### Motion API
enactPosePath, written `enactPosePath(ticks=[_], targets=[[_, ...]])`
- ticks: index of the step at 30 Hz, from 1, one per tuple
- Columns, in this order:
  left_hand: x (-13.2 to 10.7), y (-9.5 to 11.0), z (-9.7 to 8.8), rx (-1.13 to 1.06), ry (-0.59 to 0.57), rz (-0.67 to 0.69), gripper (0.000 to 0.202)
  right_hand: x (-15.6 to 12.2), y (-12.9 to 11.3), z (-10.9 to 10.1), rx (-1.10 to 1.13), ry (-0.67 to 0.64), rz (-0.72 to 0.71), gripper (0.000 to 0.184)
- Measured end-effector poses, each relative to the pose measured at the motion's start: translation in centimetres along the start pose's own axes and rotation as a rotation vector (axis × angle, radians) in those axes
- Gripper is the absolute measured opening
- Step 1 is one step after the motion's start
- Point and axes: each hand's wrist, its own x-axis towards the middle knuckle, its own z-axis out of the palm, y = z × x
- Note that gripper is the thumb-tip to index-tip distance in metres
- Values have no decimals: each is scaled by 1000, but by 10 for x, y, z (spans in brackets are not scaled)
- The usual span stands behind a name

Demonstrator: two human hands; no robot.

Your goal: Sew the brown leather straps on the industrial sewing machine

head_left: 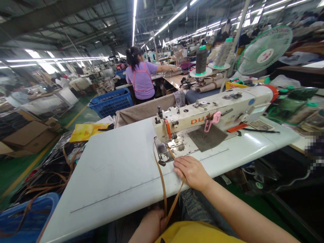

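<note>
A narrow brown strap (162, 179) runs from the needle area of a white sewing machine (227, 108) and hangs in a loop over the table's front edge. Close to the needle, my right hand (191, 172) lies on the machine bed, its fingers together and closed on the strap. Below the table edge, in shadow, my left hand (153, 219) is closed around the lower part of the loop; its fingertips are partly hidden. A grey-brown square sheet (208, 137) covers part of the bed, and pink-handled snips (212, 121) are on the machine arm.
The white tabletop (118, 162) stretches left, marked with a ruler line. Left of it are a blue basket (30, 216) and a heap of brown straps (50, 180). Thread cones (201, 60) and a green fan (265, 50) stand behind. A person in purple (143, 81) works ahead.
</note>
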Motion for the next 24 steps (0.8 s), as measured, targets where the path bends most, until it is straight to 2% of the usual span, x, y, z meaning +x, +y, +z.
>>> enactPosePath(ticks=[6,9,12,19,24], targets=[[-4,10,0,-215,36,78,42,1,-1,0,1,7,1,31],[-3,11,0,-127,-5,-7,39,0,-1,0,3,7,7,30],[-3,11,-4,-64,8,-58,35,0,-1,0,9,1,6,29],[-13,13,-7,-257,29,106,46,0,-1,0,9,11,-3,30],[-16,5,-7,-113,-4,-56,36,1,-1,0,21,11,-1,30]])
